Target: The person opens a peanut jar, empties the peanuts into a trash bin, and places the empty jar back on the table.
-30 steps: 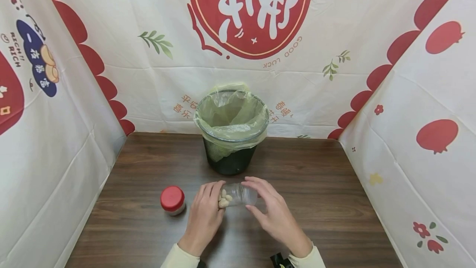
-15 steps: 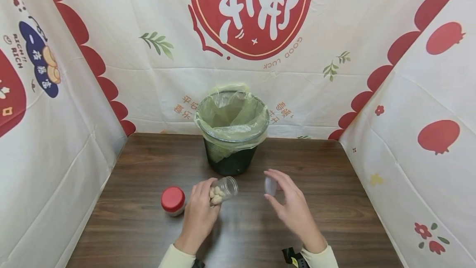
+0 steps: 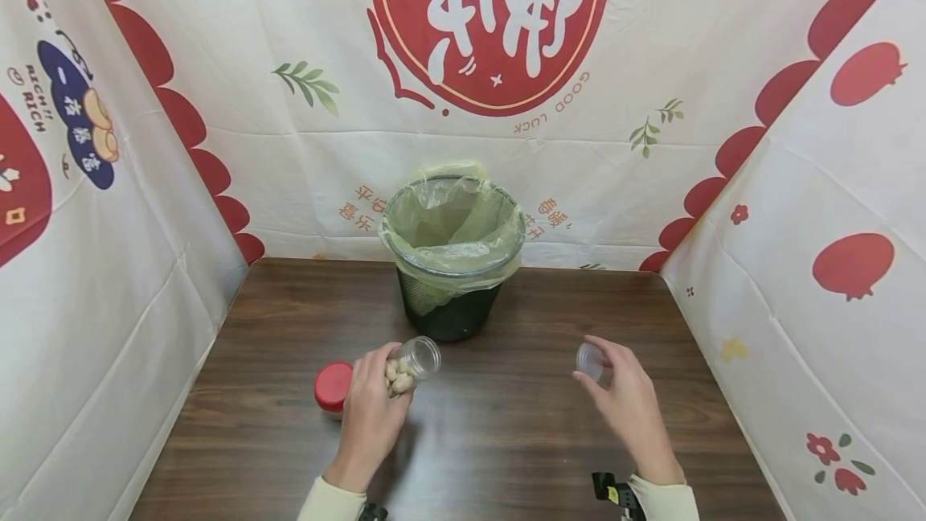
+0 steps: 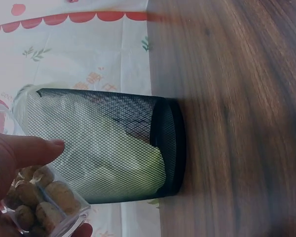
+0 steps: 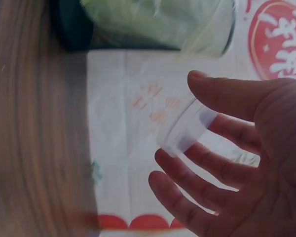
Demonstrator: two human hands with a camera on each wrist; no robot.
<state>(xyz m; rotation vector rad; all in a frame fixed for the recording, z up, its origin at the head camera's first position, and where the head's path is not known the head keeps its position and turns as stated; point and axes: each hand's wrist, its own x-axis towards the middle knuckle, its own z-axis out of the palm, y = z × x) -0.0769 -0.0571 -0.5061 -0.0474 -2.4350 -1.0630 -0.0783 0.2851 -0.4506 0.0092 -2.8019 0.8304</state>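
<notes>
Low in the frame's centre-left, the left hand (image 3: 370,416) has its fingers wrapped around an uncapped clear jar (image 3: 412,362) of pale nuts. Lower right, the right hand (image 3: 628,404) pinches the clear lid (image 3: 589,360). A red-capped jar (image 3: 332,387) stands at left; the lined mesh bin (image 3: 452,256) sits behind, centre.

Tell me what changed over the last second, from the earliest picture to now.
The right hand pulled the clear lid off the jar and carried it away to the right; it grips the lid. The left hand kept its hold on the now open jar of pale pieces, shifting slightly left. The red-lidded jar, the lined bin and the table stayed put.
</notes>
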